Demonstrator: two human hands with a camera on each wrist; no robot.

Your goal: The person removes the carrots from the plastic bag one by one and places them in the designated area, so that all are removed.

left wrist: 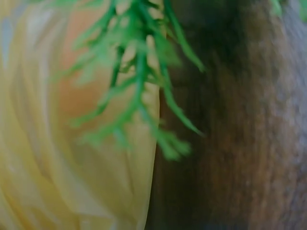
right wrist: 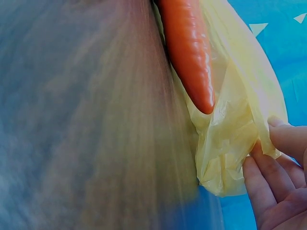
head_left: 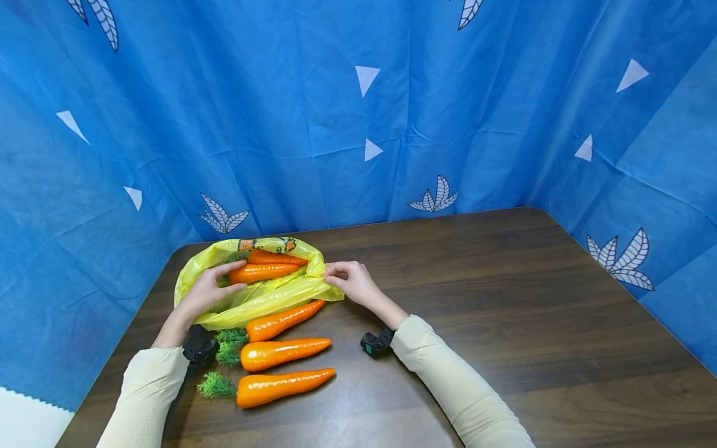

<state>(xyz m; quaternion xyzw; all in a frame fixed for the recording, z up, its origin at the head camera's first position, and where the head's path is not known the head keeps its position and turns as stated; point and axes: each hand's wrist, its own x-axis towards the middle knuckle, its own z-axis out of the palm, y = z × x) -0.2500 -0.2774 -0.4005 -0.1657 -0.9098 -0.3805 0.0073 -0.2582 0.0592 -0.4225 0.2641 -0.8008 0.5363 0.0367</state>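
Note:
A yellow plastic bag [head_left: 263, 305] lies open at the table's back left, with two orange carrots inside. My left hand [head_left: 206, 290] reaches into its mouth and holds the nearer carrot [head_left: 266, 272] by the thick end, thumb and fingers on either side. Behind that one lies the other carrot [head_left: 274, 257]. At the bag's right end my right hand [head_left: 354, 283] pinches the rim between thumb and fingers, as the right wrist view also shows. Green carrot leaves [left wrist: 139, 91] hang before the bag in the left wrist view, where the hand itself is hidden.
Three more carrots lie in front of the bag: one against its edge [head_left: 282, 321], a middle carrot [head_left: 285, 354] and a front carrot [head_left: 285, 387], leaves to the left. The dark wooden table [head_left: 504, 311] extends right. A blue curtain [head_left: 336, 124] hangs behind and at both sides.

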